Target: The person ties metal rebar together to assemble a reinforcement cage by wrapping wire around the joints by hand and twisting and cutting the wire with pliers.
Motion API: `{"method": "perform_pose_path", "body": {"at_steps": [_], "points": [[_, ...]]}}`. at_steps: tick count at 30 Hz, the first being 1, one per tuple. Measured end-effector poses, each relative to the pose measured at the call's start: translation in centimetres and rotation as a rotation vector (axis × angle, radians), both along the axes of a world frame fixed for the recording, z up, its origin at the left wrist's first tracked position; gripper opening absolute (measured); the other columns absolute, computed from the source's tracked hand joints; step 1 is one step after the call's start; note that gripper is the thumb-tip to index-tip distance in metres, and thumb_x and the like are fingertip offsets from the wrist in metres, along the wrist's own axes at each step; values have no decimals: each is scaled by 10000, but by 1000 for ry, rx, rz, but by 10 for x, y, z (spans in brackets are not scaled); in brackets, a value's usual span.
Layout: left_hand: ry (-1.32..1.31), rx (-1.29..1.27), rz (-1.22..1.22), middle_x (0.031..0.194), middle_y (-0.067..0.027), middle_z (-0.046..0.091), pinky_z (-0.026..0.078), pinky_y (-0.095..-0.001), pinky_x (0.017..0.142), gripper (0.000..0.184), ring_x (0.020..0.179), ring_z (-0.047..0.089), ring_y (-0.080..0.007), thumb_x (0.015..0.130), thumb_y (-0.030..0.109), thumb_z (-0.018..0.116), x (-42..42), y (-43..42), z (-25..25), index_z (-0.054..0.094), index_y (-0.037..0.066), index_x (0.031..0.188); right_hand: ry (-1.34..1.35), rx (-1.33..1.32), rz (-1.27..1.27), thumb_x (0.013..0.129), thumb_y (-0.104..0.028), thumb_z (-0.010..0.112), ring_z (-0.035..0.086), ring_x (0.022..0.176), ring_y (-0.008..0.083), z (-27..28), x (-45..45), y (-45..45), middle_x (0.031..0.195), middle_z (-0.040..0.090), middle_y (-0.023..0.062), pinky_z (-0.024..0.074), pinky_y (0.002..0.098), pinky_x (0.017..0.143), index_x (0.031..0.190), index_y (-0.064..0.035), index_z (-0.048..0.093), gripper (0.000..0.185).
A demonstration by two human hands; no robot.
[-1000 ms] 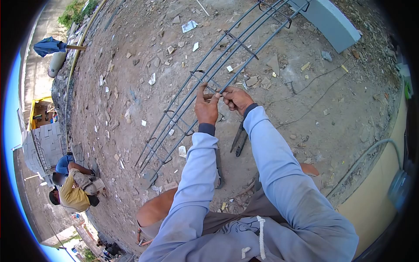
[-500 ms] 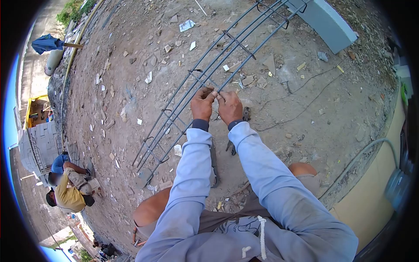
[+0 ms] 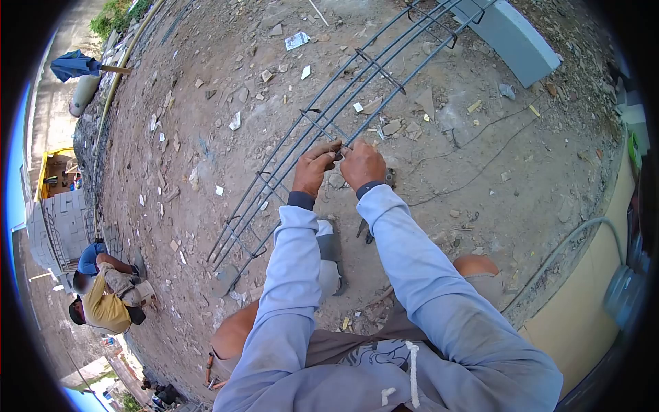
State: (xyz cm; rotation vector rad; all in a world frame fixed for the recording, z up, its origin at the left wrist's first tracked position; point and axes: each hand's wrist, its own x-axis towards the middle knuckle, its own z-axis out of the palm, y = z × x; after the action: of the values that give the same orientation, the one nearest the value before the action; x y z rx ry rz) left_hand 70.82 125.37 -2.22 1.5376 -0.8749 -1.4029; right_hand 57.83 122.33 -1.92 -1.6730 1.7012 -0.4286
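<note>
A long rebar cage (image 3: 303,112) runs diagonally over the dirt, its thin bars joined by square stirrups (image 3: 379,69). My left hand (image 3: 312,169) is at the near-side bar, thumb and fingers pinched together. Beside it my right hand (image 3: 363,165) is closed, knuckles up, fingertips at the same bar close to a stirrup. Whatever lies between the fingertips is too small to make out. A dark metal tool (image 3: 364,231) lies on the ground, partly hidden by my right forearm. Under my left forearm a grey shoe (image 3: 331,254) shows.
The cage's far end is at a grey block (image 3: 518,44). Rubble and tile pieces litter the dirt (image 3: 171,137). Two people crouch at left, one in a yellow shirt (image 3: 113,305). An orange-handled tool (image 3: 209,369) is by my left leg. A hose (image 3: 570,244) curves at right.
My left hand has shifted slightly left and down and turned. My right hand has rolled so its knuckles face up. More of the shoe shows. The cage has barely shifted in view.
</note>
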Motion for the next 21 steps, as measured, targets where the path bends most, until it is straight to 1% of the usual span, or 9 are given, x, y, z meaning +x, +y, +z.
{"method": "perform_pose_path", "body": {"at_steps": [3, 4, 6, 9, 10, 13, 16, 19, 21], "points": [[111, 72, -47, 1081, -68, 636, 465, -283, 810, 330, 925, 597, -157, 835, 108, 490, 10, -5, 8, 625, 18, 1123, 9, 1, 13, 806, -221, 613, 639, 835, 340, 6, -1, -1, 855, 645, 193, 511, 417, 728, 877, -8, 589, 226], [164, -20, -102, 1055, -90, 642, 467, -267, 804, 316, 919, 600, -153, 886, 196, 503, 14, -6, 8, 632, 1, 1098, -3, -42, 5, 807, -219, 612, 631, 820, 353, 3, 0, 0, 836, 639, 195, 502, 436, 712, 853, -14, 585, 211], [186, 48, -51, 1027, -94, 648, 464, -255, 803, 340, 905, 600, -148, 897, 260, 535, 12, -9, 13, 637, -10, 1076, -32, -128, -11, 809, -215, 611, 614, 788, 381, -5, 2, 2, 797, 628, 198, 482, 474, 681, 804, -27, 576, 191], [135, 84, -8, 987, -87, 654, 462, -247, 795, 387, 877, 603, -144, 891, 331, 577, 10, -12, 6, 645, -15, 1053, -29, -143, 9, 797, -198, 613, 617, 781, 373, -7, 2, 2, 775, 628, 190, 486, 472, 681, 782, -33, 576, 170], [108, 85, -2, 974, -82, 656, 461, -246, 791, 402, 867, 604, -144, 886, 350, 591, 10, -13, 1, 647, -14, 1046, -12, -122, 35, 784, -187, 616, 626, 789, 364, -5, 2, 1, 801, 634, 190, 496, 457, 692, 802, -29, 588, 162], [151, 89, -1, 954, -58, 651, 459, -255, 743, 359, 839, 601, -125, 865, 307, 630, 6, -11, 3, 645, -9, 1035, 36, -72, 100, 754, -161, 625, 644, 803, 346, 4, -4, -3, 846, 647, 190, 518, 424, 713, 835, -22, 619, 161], [51, 92, -53, 941, -41, 631, 446, -237, 705, 332, 805, 566, -103, 883, 301, 597, 7, -9, 6, 614, 26, 1069, 56, -63, 166, 747, -163, 637, 646, 800, 346, 13, -5, -11, 829, 652, 189, 520, 417, 714, 811, -29, 646, 149], [-2, 140, -17, 899, -19, 619, 441, -233, 668, 303, 760, 547, -89, 872, 299, 609, 5, -10, 18, 595, 48, 1041, 71, -54, 296, 738, -190, 658, 648, 800, 341, 17, -10, -23, 810, 656, 189, 521, 411, 715, 782, -34, 671, 163], [48, 189, -116, 920, -23, 615, 436, -240, 683, 346, 810, 576, -100, 856, 312, 626, 8, -12, 24, 563, 53, 1076, 56, -34, 400, 722, -217, 682, 649, 797, 337, 18, -17, -34, 799, 657, 188, 522, 408, 715, 763, -32, 681, 189]]}}
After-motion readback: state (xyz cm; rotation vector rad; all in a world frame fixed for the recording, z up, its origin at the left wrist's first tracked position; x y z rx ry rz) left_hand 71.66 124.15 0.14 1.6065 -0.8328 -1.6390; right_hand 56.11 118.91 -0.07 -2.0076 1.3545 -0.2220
